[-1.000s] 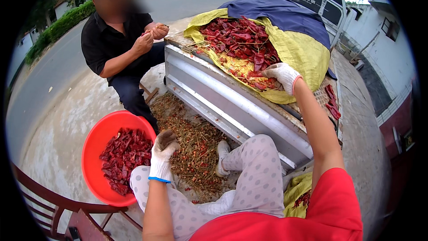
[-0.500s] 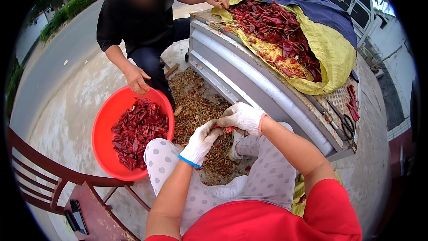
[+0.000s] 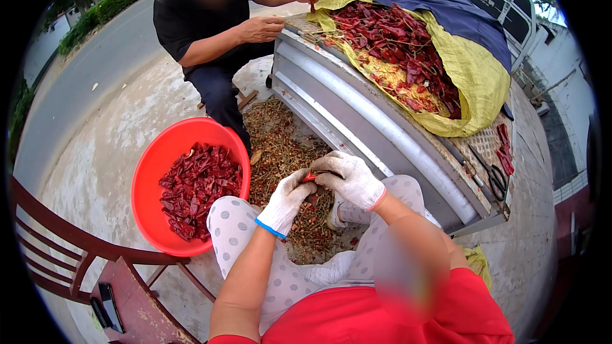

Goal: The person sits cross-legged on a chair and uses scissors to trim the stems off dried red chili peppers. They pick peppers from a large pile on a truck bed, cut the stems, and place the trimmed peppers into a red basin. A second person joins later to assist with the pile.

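Note:
Over my lap, my gloved left hand (image 3: 286,199) and my gloved right hand (image 3: 348,179) meet at a small dried red chili pepper (image 3: 309,177). The fingers of both are closed on it, and they cover most of it. Lower left of them, a red plastic basin (image 3: 150,172) holds a heap of dried red chilies (image 3: 201,185). To the right, an open yellow woven sack (image 3: 484,99) lies on a metal truck bed (image 3: 376,130), with more dried chilies (image 3: 408,44) spilling toward its mouth.
Stems and chili scraps (image 3: 280,130) litter the ground between my feet. Scissors (image 3: 494,172) and loose chilies (image 3: 505,150) lie on the bed's right end. A co-worker (image 3: 210,44) sits across, hands at the bed's edge. At left is a wooden chair (image 3: 127,293) with two dark phones (image 3: 109,306).
The co-worker's hand near the basin has risen to the bed's edge; their other hand now lifts a chili. My right hand has turned and shifted slightly right, still at the chili.

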A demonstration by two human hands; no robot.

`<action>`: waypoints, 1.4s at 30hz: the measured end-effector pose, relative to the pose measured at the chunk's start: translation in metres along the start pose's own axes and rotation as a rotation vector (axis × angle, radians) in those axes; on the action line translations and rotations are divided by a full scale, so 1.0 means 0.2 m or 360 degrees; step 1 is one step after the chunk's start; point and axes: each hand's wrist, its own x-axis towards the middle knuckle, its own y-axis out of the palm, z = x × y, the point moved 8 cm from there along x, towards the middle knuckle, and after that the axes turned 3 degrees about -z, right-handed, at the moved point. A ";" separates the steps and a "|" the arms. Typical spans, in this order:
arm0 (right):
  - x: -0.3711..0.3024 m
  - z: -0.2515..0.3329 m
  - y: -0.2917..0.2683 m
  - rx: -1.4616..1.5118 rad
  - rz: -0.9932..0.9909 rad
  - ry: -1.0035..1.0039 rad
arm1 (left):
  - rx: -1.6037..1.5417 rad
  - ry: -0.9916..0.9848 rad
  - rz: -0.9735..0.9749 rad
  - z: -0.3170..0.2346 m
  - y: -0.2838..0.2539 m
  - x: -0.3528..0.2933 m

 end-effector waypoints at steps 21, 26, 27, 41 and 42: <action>-0.26 -0.12 -0.06 0.0177 -0.0020 0.0612 | 0.0114 0.0070 0.0052 0.04 0.00 0.01; -0.31 0.03 -0.07 -0.0514 -0.0007 -0.0161 | 0.0169 0.0078 0.0059 0.02 0.02 0.01; -0.31 0.01 -0.10 -0.0361 -0.0051 0.0107 | 0.0146 0.0060 0.0063 0.04 0.02 0.02; -1.26 -0.28 -1.59 -0.1923 -0.0408 0.1386 | 0.0034 -0.0064 0.0047 0.19 -0.09 0.09; -1.32 -0.35 -1.64 -0.1899 -0.0326 0.1520 | -0.0008 -0.0057 0.0020 0.19 -0.08 0.09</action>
